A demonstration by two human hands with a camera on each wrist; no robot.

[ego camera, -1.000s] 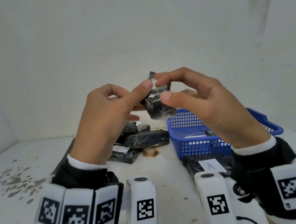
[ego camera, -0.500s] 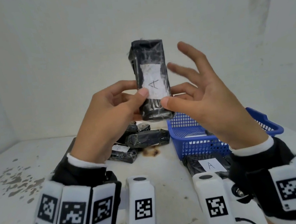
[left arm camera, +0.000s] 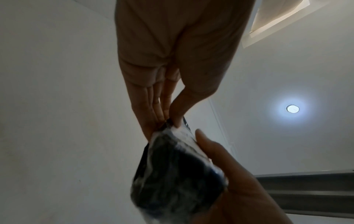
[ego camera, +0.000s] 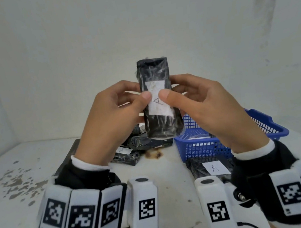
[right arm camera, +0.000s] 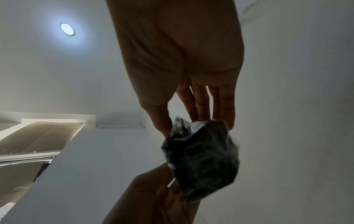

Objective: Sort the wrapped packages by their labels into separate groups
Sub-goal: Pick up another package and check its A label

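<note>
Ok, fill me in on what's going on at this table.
A person is sorting black wrapped packages by label. Both hands hold one package upright in front of the head camera: the left hand and right hand pinch its sides, thumbs on a white label marked A. On the table, another package labelled A lies in front of a blue basket. A pile of packages sits further back, one of them apparently labelled B.

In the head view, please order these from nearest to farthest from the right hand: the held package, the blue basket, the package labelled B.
1. Held package: pinched by the right hand.
2. Blue basket: just below, right side.
3. Package labelled B: on the table, under the left hand.
</note>
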